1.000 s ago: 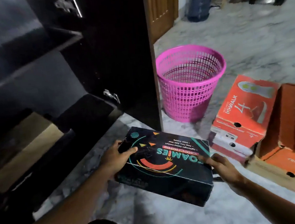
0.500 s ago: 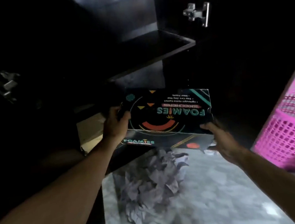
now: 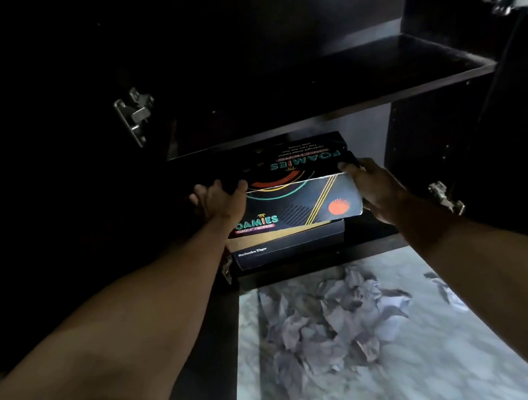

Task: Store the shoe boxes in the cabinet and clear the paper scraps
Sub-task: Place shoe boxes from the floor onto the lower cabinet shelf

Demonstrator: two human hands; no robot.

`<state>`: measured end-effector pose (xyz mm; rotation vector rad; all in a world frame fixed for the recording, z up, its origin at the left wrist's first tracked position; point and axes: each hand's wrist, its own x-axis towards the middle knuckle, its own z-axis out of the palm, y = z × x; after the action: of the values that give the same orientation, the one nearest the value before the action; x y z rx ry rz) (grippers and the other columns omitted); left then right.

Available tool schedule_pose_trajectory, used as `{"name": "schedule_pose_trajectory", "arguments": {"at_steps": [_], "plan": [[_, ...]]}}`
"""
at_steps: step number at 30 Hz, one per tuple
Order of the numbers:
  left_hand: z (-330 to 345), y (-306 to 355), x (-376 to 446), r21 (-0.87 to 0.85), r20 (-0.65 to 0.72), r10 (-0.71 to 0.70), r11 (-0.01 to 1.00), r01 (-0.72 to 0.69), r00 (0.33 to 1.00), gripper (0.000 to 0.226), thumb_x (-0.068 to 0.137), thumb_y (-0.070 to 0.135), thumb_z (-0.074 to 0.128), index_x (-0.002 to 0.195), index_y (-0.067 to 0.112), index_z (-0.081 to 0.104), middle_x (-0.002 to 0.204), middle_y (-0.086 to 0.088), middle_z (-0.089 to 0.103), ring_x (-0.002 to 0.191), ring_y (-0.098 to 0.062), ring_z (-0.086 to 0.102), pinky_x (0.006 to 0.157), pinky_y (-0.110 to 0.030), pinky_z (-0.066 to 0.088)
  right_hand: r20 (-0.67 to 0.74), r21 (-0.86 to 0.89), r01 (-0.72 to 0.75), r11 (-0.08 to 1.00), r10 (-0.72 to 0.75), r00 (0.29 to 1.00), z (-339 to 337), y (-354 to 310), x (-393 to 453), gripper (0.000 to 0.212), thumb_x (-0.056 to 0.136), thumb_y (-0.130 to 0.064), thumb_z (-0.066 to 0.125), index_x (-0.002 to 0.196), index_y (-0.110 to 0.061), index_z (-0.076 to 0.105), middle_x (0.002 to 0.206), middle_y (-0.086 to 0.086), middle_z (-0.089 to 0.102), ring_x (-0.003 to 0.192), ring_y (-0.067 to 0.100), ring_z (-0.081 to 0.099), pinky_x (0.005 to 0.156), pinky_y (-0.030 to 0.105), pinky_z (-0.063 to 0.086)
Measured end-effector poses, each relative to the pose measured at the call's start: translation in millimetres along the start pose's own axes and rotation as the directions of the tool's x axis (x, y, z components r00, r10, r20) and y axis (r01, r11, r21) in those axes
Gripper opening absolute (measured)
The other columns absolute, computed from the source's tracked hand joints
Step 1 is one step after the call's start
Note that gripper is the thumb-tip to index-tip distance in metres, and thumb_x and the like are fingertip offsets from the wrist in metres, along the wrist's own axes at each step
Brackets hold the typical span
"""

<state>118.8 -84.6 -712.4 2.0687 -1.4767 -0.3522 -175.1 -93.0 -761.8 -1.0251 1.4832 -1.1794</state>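
A black Foamies shoe box (image 3: 301, 195) with coloured arcs sits half inside the dark cabinet's lower compartment, resting on another dark box (image 3: 289, 244) labelled Onitsuka Tiger. My left hand (image 3: 220, 201) grips the Foamies box's left front corner. My right hand (image 3: 373, 187) holds its right end. A heap of crumpled white paper scraps (image 3: 329, 320) lies on the marble floor just in front of the cabinet, between my forearms.
A dark shelf (image 3: 342, 92) hangs right above the boxes. Metal hinges (image 3: 134, 114) stick out at the left, and further hinges (image 3: 445, 197) on the open right door. More paper scraps (image 3: 443, 288) lie at the right on the marble floor (image 3: 408, 380).
The Foamies box went forward and down from the air into the lower compartment, onto the other box. My view turned from the floor and pink basket to face the cabinet.
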Motion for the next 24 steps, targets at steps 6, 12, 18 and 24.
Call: {"name": "schedule_pose_trajectory", "arguments": {"at_steps": [6, 12, 18, 24], "plan": [[3, 1, -2, 0.241, 0.086, 0.366, 0.895, -0.376, 0.927, 0.051, 0.095, 0.053, 0.053, 0.139, 0.029, 0.06, 0.145, -0.009, 0.044, 0.135, -0.032, 0.039, 0.111, -0.044, 0.034, 0.035, -0.009, -0.007, 1.0, 0.007, 0.999, 42, -23, -7, 0.044, 0.101, -0.041, 0.059, 0.142, -0.024, 0.057, 0.125, 0.011, 0.066, 0.112, 0.032, 0.061, 0.089, 0.039, 0.048], [11, 3, 11, 0.349, 0.232, 0.301, 0.862, -0.368, 0.925, 0.073, 0.095, 0.06, 0.053, 0.158, 0.028, 0.033, 0.162, -0.013, 0.031, 0.146, -0.038, 0.032, 0.122, -0.047, 0.024, -0.06, -0.132, 0.05, 0.99, -0.059, 0.996, 60, -18, 15, 0.05, 0.101, -0.054, 0.052, 0.128, -0.014, 0.063, 0.069, -0.011, 0.043, 0.058, 0.004, 0.036, 0.055, 0.019, 0.029], [16, 8, -5, 0.171, 0.003, 0.421, 0.893, -0.415, 0.907, 0.064, 0.086, 0.045, 0.067, 0.145, 0.024, 0.052, 0.145, -0.009, 0.048, 0.136, -0.033, 0.041, 0.113, -0.049, 0.035, -0.048, -0.101, -0.002, 0.995, -0.003, 0.999, 48, -12, 2, 0.062, 0.104, -0.05, 0.048, 0.147, -0.006, 0.046, 0.137, 0.013, 0.059, 0.123, 0.031, 0.058, 0.091, 0.028, 0.038], [37, 38, -55, -0.05, 0.002, 0.609, 0.792, -0.608, 0.793, 0.045, 0.081, 0.037, 0.061, 0.121, 0.017, 0.065, 0.117, -0.007, 0.06, 0.111, -0.029, 0.057, 0.092, -0.041, 0.048, -0.074, -0.227, 0.095, 0.969, -0.115, 0.991, -1, 5, -60, 0.037, 0.104, -0.017, 0.054, 0.134, 0.006, 0.057, 0.118, 0.005, 0.064, 0.107, 0.021, 0.06, 0.075, 0.003, 0.04]]}}
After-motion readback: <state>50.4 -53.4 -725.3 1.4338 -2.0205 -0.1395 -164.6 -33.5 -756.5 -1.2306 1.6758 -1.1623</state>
